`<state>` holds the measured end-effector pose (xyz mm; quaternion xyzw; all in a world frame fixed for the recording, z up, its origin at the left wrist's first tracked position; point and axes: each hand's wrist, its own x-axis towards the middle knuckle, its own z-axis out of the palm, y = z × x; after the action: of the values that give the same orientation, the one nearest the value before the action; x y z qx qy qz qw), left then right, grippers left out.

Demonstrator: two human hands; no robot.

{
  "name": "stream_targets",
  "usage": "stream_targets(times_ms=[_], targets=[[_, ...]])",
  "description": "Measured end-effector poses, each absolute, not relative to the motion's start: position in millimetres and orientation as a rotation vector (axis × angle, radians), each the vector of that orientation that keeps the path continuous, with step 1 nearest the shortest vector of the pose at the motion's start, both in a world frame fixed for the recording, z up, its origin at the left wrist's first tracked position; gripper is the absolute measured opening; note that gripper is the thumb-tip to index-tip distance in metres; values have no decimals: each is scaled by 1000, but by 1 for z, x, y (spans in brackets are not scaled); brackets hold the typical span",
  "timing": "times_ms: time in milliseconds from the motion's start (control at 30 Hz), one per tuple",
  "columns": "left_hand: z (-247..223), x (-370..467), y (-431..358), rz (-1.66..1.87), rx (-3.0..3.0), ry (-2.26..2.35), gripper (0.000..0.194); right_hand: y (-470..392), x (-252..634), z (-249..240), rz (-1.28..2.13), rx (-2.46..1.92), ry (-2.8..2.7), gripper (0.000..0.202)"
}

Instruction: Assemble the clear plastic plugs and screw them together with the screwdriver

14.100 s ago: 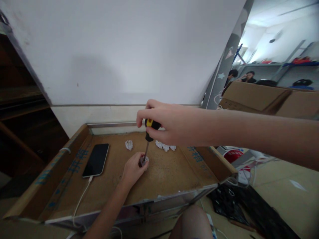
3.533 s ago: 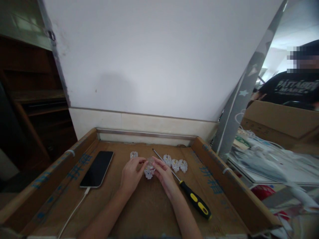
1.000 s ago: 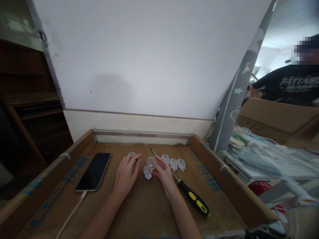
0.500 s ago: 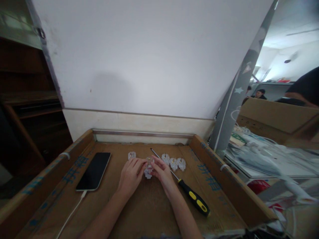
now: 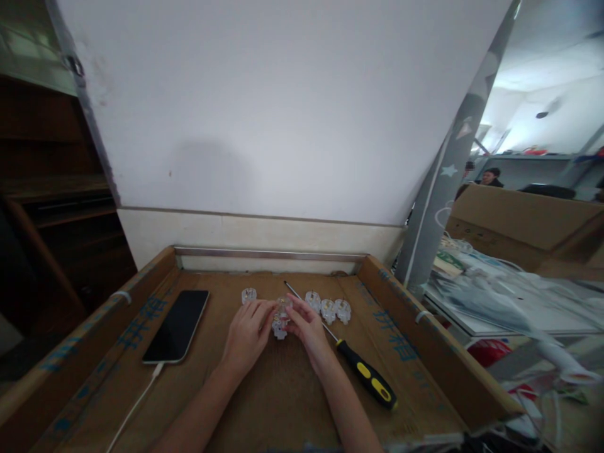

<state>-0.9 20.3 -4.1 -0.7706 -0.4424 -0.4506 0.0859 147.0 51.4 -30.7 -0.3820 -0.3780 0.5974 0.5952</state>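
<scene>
Both hands meet over the middle of the cardboard tray. My left hand [image 5: 252, 328] and my right hand [image 5: 306, 324] pinch a clear plastic piece of an electrical plug [image 5: 283, 304] between their fingertips. Just below it, close to the right fingers, is a second clear plug piece [image 5: 280, 328] with small metal parts in it; whether the two pieces are joined I cannot tell. Another clear plug [image 5: 248, 294] lies beyond my left hand. To the right of my right hand, several more clear plugs [image 5: 328, 309] with metal pins sit close together. My fingers partly hide the held piece.
A screwdriver [image 5: 365, 374] with a black and yellow handle lies right of my right forearm. At left is a phone [image 5: 177, 327] with a white cable [image 5: 134, 406]. Raised cardboard sides [image 5: 438, 352] border the tray. Right of it stands a cluttered white table [image 5: 509, 308] with a large carton [image 5: 523, 217].
My hands keep nearly the same grip and place, while more of the lower plug piece's metal parts shows. At far right, a person's dark-clothed arm has left the view.
</scene>
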Motion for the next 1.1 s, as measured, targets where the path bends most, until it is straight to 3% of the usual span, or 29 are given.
stream_targets(times_ms=[333,1100], targets=[[-1,1,19,-1132,-2280,-1171,29,53,148,-32,1366,-891,-877,53],[-6,5,17,-1034,-2372,-1148,36,46,144,-26,1264,-951,-1002,51]])
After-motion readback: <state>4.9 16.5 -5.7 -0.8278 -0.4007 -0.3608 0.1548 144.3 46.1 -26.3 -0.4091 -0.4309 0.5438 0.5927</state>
